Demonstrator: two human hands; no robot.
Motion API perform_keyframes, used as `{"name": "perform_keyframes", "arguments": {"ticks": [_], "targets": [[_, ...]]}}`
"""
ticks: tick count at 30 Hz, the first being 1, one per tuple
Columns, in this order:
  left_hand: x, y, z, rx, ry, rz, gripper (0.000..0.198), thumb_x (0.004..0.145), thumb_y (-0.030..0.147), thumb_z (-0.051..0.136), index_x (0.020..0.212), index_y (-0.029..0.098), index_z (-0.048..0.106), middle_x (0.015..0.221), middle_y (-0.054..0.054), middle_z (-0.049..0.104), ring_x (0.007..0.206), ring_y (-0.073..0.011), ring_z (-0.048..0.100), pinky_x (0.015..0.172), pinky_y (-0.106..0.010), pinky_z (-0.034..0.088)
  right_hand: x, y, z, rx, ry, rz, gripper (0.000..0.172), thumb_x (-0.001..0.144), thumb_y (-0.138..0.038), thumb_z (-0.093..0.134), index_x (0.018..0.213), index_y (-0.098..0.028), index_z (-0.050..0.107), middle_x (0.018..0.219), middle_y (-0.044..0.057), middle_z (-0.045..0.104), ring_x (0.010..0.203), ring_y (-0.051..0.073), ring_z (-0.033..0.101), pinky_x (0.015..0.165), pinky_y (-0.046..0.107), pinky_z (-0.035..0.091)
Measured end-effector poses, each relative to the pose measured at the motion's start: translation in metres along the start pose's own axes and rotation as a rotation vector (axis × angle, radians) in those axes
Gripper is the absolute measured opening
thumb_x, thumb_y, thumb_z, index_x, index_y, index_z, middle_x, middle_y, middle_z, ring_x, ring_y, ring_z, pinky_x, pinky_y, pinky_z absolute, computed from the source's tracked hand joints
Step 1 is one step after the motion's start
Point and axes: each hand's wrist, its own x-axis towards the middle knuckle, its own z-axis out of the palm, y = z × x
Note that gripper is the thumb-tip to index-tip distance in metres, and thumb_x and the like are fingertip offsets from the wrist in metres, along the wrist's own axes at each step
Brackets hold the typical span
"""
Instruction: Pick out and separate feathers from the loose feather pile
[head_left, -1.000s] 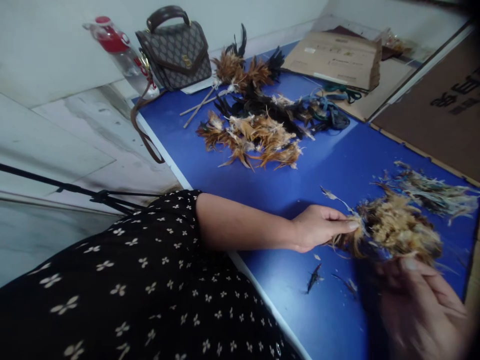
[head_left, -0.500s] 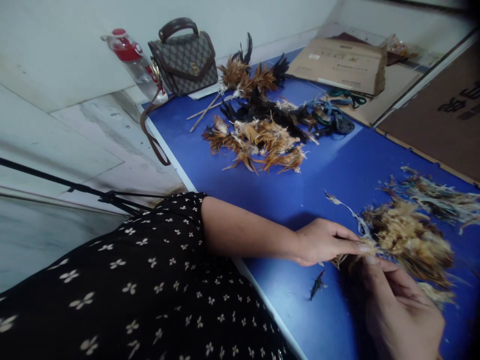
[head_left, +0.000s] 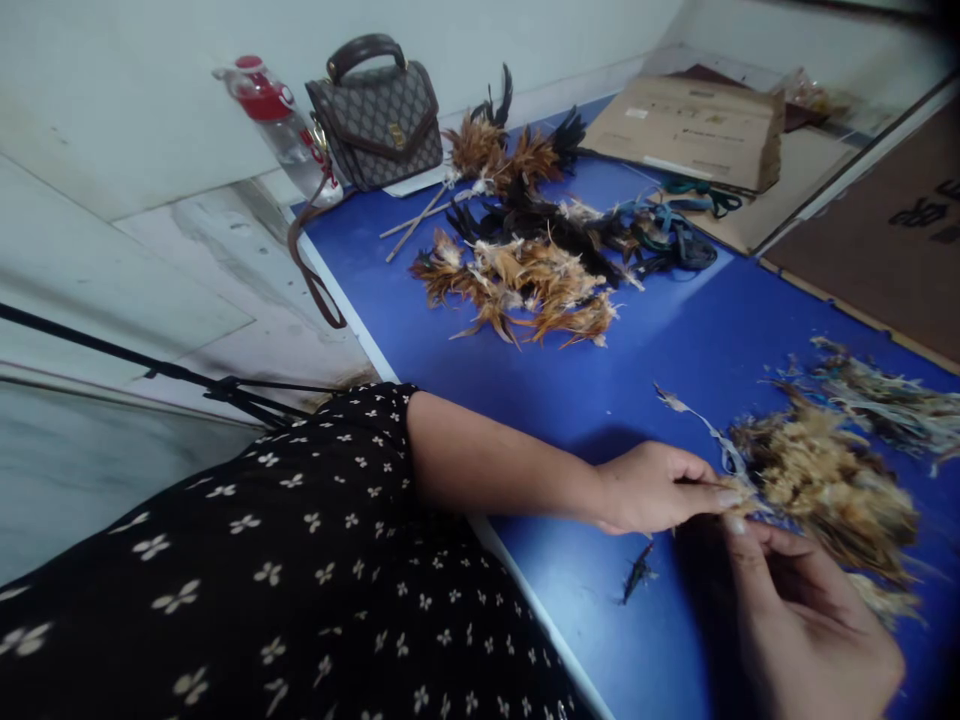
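My left hand reaches in from the left with its thumb and fingers pinched on small tan feathers. Just below it, my right hand has its thumb and forefinger pressed together at the same feathers, the fingertips of both hands almost touching. How far each feather runs under the fingers is hidden. Beyond the right fingers lies a thick pile of cream and brown feathers. A pale, stringy strand trails out from that pile. A small dark feather piece rests on the blue table below my left wrist.
Grey-blue feather scraps lie at the right. Farther back on the blue table are orange-brown feather bunches, black feathers, two crossed sticks, ribbons, a handbag, a bottle and a cardboard box.
The feathers that hung beneath my left hand no longer show there. My hands stay together, the right having shifted slightly. The whole view has moved a little.
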Motion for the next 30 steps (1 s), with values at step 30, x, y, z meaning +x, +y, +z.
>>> {"name": "perform_keyframes", "arguments": {"ticks": [30], "targets": [[-0.001, 0.007, -0.009, -0.011, -0.237, -0.131, 0.034, 0.09, 0.044, 0.095, 0.086, 0.016, 0.076, 0.066, 0.003, 0.071, 0.066, -0.0102, 0.066, 0.08, -0.028, 0.053, 0.005, -0.007, 0.0, 0.017, 0.157, -0.128, 0.064, 0.079, -0.07, 0.094, 0.123, -0.024, 0.088, 0.118, 0.014, 0.085, 0.096, 0.032, 0.08, 0.109, 0.06, 0.063]]}}
